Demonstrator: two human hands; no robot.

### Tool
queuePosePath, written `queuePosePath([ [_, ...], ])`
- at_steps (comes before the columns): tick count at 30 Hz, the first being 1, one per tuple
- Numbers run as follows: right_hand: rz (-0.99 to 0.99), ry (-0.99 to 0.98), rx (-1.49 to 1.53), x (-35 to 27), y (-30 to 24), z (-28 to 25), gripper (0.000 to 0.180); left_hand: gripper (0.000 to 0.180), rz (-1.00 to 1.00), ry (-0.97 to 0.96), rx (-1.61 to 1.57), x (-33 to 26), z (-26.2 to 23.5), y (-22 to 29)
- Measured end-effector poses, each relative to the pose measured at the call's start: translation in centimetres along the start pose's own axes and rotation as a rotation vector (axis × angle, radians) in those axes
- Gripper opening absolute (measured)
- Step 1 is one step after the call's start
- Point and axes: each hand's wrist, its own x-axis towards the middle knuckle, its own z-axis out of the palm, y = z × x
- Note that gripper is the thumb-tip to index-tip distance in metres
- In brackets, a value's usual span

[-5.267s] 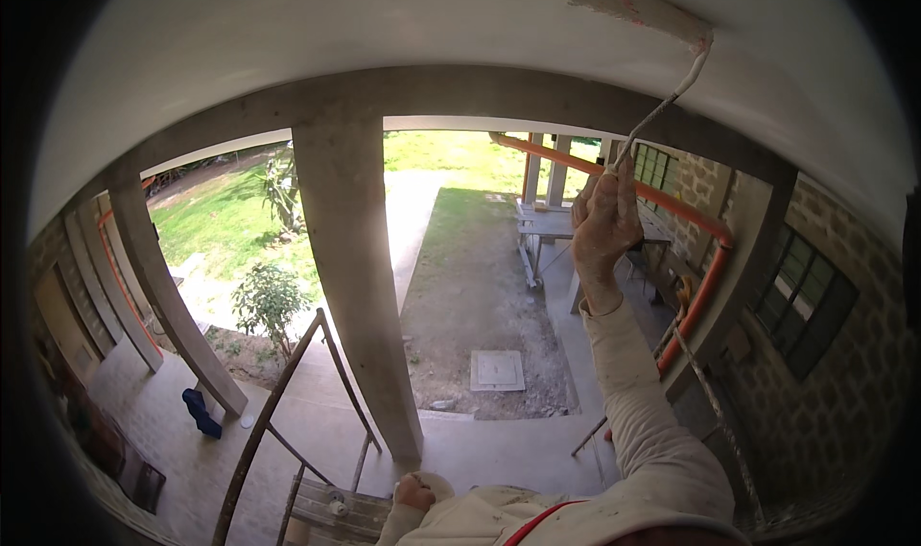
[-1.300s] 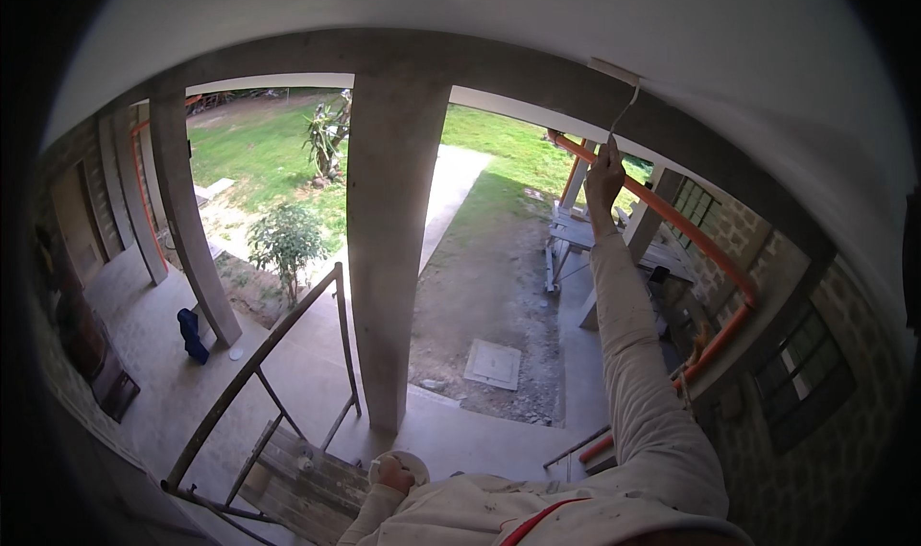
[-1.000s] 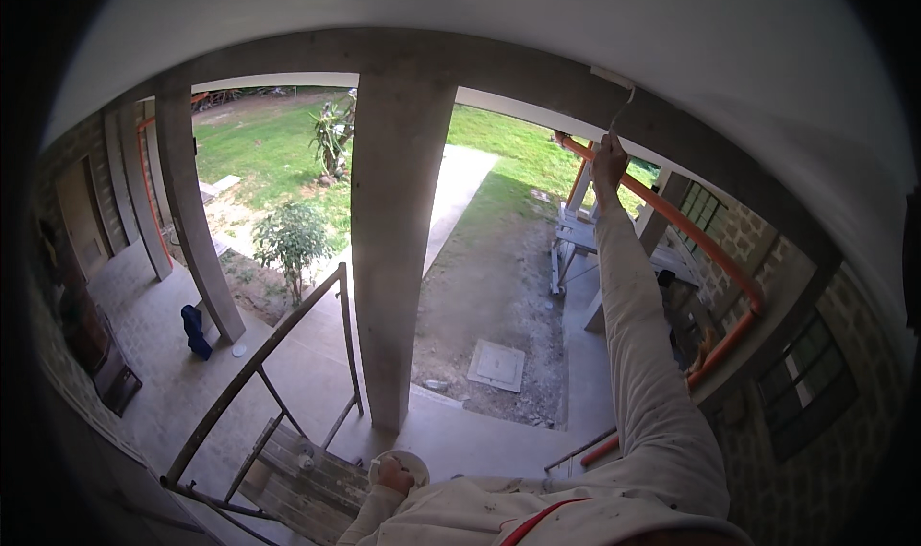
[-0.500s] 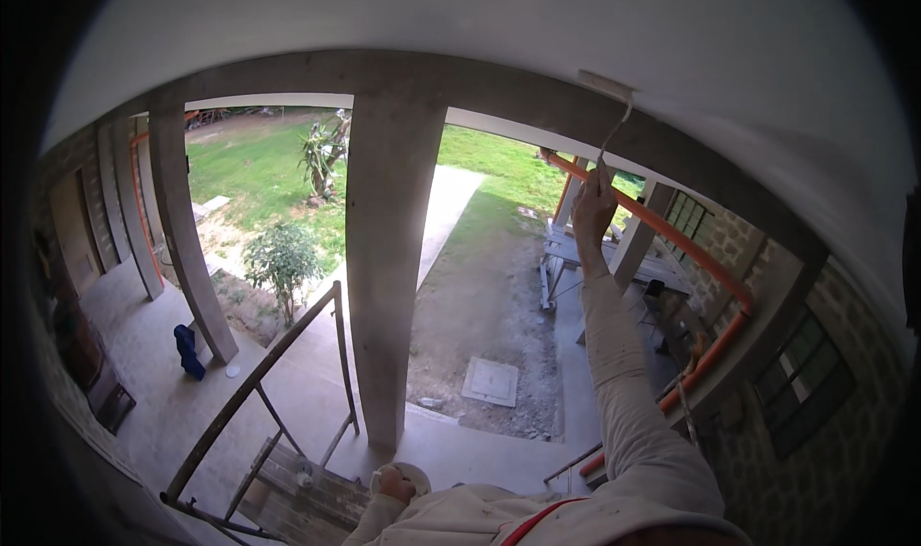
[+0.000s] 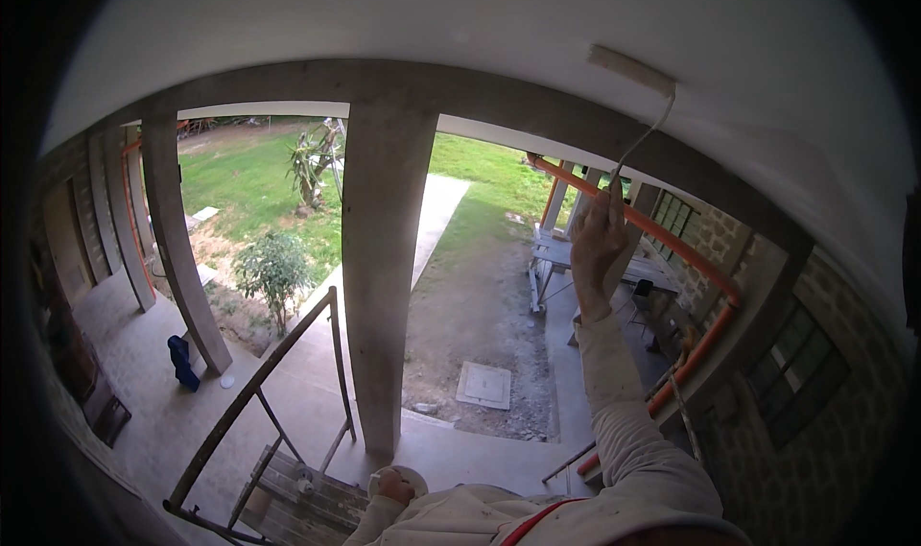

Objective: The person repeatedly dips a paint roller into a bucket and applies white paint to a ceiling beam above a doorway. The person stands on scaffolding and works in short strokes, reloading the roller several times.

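Raised up ahead on my right, my right hand [image 5: 600, 231] is closed round the handle end of a paint roller [image 5: 631, 70]. Its bent wire frame runs up to a pale roller sleeve, which lies at the white ceiling [image 5: 460, 18] just my side of the grey beam [image 5: 508, 90]. Whether the sleeve presses on the ceiling I cannot tell. Low down by my body, my left hand [image 5: 394, 486] is closed on the rim of a round, whitish container [image 5: 414, 479]. What the container holds is hidden.
A metal scaffold frame [image 5: 254, 385] with wooden planks [image 5: 288, 498] stands at lower left. A concrete column [image 5: 389, 258] rises in the middle. An orange pipe [image 5: 672, 241] crosses behind my right arm. Farther off are a table [image 5: 566, 253] and a dark blue object [image 5: 182, 362] on the floor.
The roller has moved up and to the right in the picture, away from the beam, and more of its sleeve shows. My right wrist has bent, while the left hand stays with the container.
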Motion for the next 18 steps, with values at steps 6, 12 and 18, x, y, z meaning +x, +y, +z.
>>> queuePosePath([
  [6,-0.098,-0.014,0.08,-0.8,-3.1,-0.4,0.048,0.019,-0.22,-0.012,-0.115,-1.0,2.3,-2.4],
  [12,-0.319,-0.005,0.067,-1.0,-5.0,-2.0,0.049,0.021,-0.088,-0.108,-0.136,-1.0,0.8,-1.9],
  [18,-0.219,-0.011,0.155,0.3,-3.4,-3.9,0.045,0.014,-0.217,-0.112,-0.258,-0.7,-3.0,1.8],
])
